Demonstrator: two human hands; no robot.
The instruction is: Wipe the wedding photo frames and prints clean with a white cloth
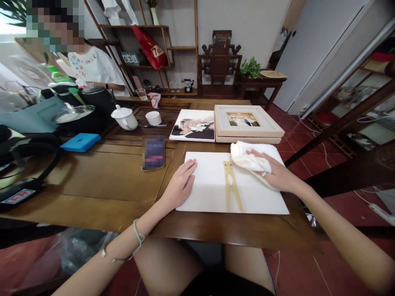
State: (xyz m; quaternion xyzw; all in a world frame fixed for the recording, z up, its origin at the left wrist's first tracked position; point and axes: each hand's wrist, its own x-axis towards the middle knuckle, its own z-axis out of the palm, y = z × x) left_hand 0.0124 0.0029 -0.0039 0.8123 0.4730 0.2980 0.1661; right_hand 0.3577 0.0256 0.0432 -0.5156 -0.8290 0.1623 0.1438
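Observation:
A white rectangular board [205, 191] lies flat on the wooden table before me, with a tan, A-shaped stand-like piece [228, 169] on its face. My left hand [182, 183] rests flat on the board's left edge, fingers stretched out and holding nothing. Over the upper right part of the board, my right hand [274, 172] grips and presses a folded white cloth [247, 156]. The cloth covers that part of the board. Behind the board lie a photo panel [197, 125] showing a couple and, to its right, a light wood picture frame [249, 127] stacked on another.
A phone [153, 152], a blue block [80, 142], a lidded white cup [124, 118] and a small white bowl [153, 118] stand to the left. Headphones [46, 164] lie at the far left edge. Another person [92, 63] sits across the table.

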